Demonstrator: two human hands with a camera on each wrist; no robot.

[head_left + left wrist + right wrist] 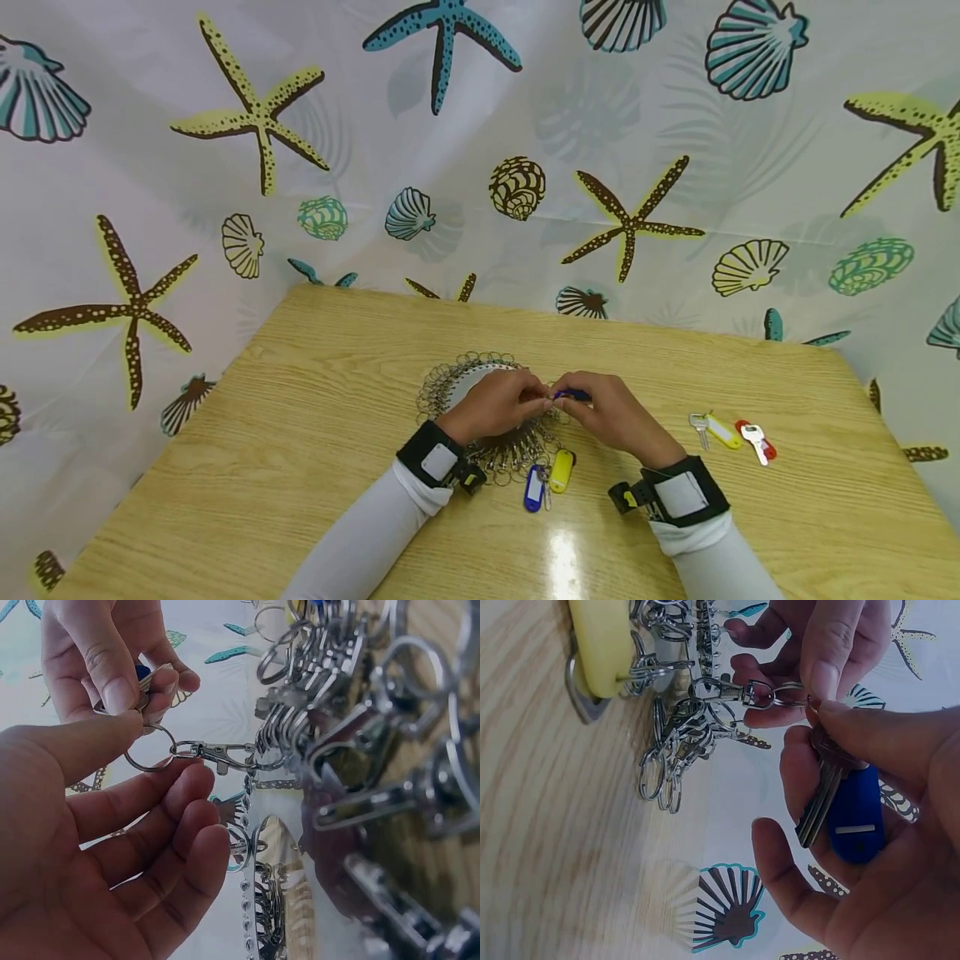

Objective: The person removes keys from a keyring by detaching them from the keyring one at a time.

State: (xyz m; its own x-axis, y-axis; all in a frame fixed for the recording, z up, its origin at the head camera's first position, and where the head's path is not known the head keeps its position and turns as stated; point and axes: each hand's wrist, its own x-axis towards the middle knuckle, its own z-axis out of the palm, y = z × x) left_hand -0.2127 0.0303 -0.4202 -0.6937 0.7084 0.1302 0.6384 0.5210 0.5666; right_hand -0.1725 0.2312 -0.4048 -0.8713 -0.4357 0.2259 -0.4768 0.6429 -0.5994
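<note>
A round, pale disc [467,385] carries many metal swivel clasps and split rings around its edge. My left hand [495,404] reaches over it and pinches a split ring [150,770] between thumb and forefinger. That ring hangs from a swivel clasp [217,755] on the rim. Meeting it fingertip to fingertip, my right hand [611,412] holds a key [823,799] with a blue key tag [859,825]. The key's head lies under the right thumb, close beside the split ring. The fingers partly hide where ring and key meet.
At the disc's near edge lie a yellow tag [562,471] and another blue tag [533,489] with a key [547,493]. Farther right on the wooden table [300,417] are a yellow tag [723,431] and a red tag [770,450], each with a key. A patterned curtain [480,133] stands behind.
</note>
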